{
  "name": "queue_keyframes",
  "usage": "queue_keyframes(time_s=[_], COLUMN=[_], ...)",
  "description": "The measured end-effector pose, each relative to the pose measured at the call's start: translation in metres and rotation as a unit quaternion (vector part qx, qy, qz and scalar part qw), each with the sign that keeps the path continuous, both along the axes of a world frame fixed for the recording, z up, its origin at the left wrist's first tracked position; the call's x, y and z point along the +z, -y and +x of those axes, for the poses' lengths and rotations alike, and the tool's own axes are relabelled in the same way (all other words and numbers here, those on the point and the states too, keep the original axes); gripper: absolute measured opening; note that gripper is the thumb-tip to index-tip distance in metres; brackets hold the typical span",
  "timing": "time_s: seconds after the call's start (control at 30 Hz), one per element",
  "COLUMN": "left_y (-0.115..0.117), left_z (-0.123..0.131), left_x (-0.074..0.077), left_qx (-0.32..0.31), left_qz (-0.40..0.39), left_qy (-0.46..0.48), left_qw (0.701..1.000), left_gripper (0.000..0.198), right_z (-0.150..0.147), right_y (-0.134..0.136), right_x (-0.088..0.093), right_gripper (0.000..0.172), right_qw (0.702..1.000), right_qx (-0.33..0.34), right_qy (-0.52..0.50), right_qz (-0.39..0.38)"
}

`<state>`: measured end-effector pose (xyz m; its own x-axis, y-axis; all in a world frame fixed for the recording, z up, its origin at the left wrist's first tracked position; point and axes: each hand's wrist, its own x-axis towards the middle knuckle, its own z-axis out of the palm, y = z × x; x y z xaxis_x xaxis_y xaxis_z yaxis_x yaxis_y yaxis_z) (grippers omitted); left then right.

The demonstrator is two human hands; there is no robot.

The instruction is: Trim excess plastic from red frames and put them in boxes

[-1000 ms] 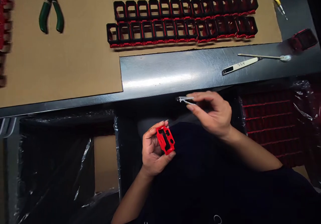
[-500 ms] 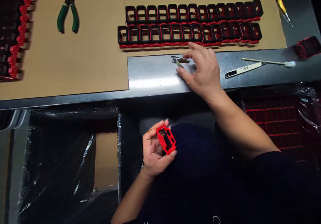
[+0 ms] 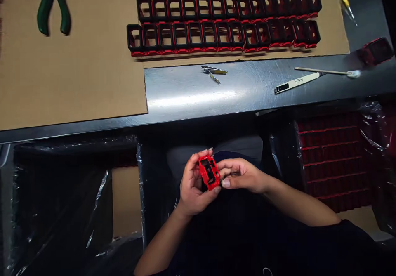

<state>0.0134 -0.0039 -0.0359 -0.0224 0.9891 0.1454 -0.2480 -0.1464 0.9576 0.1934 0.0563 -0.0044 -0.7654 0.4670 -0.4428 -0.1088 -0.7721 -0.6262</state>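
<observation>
Gripping was shared: the red plastic frame (image 3: 209, 172) was held over the lap, below the bench edge. The left hand (image 3: 192, 187) was clamped on its left rim, and the right hand (image 3: 243, 177) was pinched shut on its right edge. The frame was angular and glossy, cut through with openings. Film-lined bins were seen on both sides, the right bin (image 3: 334, 160) stacked with red parts. The brushed steel bench (image 3: 185, 94) was mostly bare, with only tweezers (image 3: 213, 71) at centre. Corrugated cardboard (image 3: 77, 74) beyond was loaded with two tight rows of black-red frames (image 3: 222, 22). Green-handled pliers (image 3: 52, 8) were seen at far left.
</observation>
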Motion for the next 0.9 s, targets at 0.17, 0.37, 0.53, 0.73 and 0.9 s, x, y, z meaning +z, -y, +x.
queue_keyframes(time_s=[0.17, 0.37, 0.53, 0.73, 0.9], left_y=[0.0006, 0.0022, 0.0025, 0.0018, 0.0012], left_z=[0.0007, 0.0005, 0.0000, -0.0006, 0.0003], left_x=[-0.0005, -0.0010, -0.0027, -0.0050, -0.0072], left_qx=[0.002, 0.012, 0.007, 0.005, 0.022], left_qz=[-0.020, -0.023, -0.016, -0.020, -0.034], left_qy=[0.021, 0.010, -0.007, -0.029, -0.040], left_qw=[1.000, 1.000, 1.000, 0.999, 0.998], left_gripper=[0.079, 0.078, 0.079, 0.082, 0.079], right_z=[-0.0042, -0.0039, -0.0030, -0.0048, -0.0074], right_y=[0.0015, -0.0011, -0.0030, -0.0034, -0.0026], right_x=[0.0077, 0.0082, 0.0056, 0.0038, 0.0020], right_gripper=[0.044, 0.042, 0.040, 0.040, 0.041], right_qw=[0.999, 0.998, 0.999, 0.998, 0.996], right_qx=[-0.035, -0.037, -0.034, -0.049, -0.059], right_qy=[0.037, 0.038, 0.033, 0.038, 0.049], right_qz=[-0.010, -0.025, -0.013, -0.024, -0.044])
